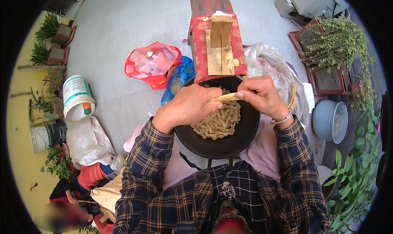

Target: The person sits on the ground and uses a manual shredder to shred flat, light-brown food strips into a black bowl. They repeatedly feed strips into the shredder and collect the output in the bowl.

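Between my two hands a pale, fibrous, twisted strip (227,97) is stretched above a round black pan (215,148). My left hand (196,102) pinches its left end between thumb and fingers, and my right hand (259,94) holds its right end. A thin strand hangs over my right wrist by a metal bangle (282,119). In the pan lies a heap of short, light-brown knotted pieces (218,122). Just beyond the pan, a wooden block with an upright piece (221,57) rests on a red patterned cloth (200,50) over a wooden bench (210,2).
Left of the bench are a red bag (138,73) with plastic inside and a blue plastic bag (185,70). A clear plastic bag (270,59) lies right, near a blue basket (325,120). A white bucket (76,89) lies far left; another person (63,191) is at lower left. Potted plants line both sides.
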`<action>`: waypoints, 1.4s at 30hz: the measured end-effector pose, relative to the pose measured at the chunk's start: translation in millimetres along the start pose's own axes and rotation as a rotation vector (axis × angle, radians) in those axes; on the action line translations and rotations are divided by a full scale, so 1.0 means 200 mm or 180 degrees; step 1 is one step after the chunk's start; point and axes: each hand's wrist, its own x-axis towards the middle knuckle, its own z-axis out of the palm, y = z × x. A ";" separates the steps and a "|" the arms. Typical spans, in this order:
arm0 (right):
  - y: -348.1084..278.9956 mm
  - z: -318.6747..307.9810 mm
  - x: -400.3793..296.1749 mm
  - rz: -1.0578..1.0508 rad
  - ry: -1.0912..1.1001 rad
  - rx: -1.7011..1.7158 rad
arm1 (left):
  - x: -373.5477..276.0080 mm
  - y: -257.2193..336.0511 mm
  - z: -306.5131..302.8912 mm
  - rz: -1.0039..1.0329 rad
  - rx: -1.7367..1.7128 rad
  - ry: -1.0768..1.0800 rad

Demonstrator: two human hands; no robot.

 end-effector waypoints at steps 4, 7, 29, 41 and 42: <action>0.06 -0.04 0.11 0.0451 0.0298 0.0026 | 0.11 -0.03 -0.04 -0.0268 0.0565 0.0714; 0.11 -0.05 0.25 0.0465 0.0653 -0.0150 | 0.21 -0.10 -0.06 -0.0647 0.0709 0.1300; 0.27 -0.03 0.31 0.0814 0.1192 -0.0458 | 0.17 -0.01 -0.06 -0.1190 0.1011 0.0743; -0.05 0.24 0.20 0.0925 -0.0260 0.2523 | 0.16 0.08 0.08 0.0091 -0.4244 0.2636; -0.07 0.24 0.20 0.0925 -0.0211 0.2389 | 0.17 0.09 0.04 0.0206 -0.4724 0.2726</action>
